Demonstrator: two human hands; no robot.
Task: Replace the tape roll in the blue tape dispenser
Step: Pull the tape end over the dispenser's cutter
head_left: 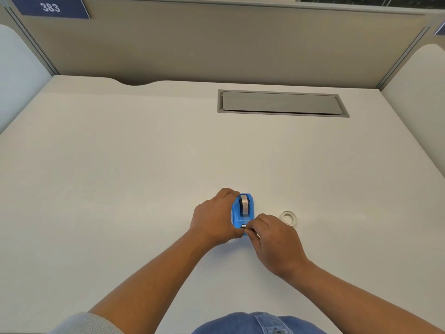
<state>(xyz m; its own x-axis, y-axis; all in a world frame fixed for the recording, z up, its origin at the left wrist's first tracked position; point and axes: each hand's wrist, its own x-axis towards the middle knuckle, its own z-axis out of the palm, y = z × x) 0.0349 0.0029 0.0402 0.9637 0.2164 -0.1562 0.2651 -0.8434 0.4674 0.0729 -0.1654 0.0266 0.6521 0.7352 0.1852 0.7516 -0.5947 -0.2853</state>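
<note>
The blue tape dispenser (243,212) stands on the white desk (144,177), cutter end toward me, with a clear tape roll (244,204) seated in its well. My left hand (214,218) wraps the dispenser's left side and holds it. My right hand (274,239) pinches at the cutter end, thumb and forefinger closed near the metal blade; whether a tape end lies between them I cannot tell. A second, nearly used-up tape roll (288,217) lies flat on the desk to the right of the dispenser, apart from both hands.
A grey cable-tray lid (281,103) is set into the desk at the back right. Beige partition walls (216,44) close off the back and sides. A "383" sign (50,7) hangs at top left.
</note>
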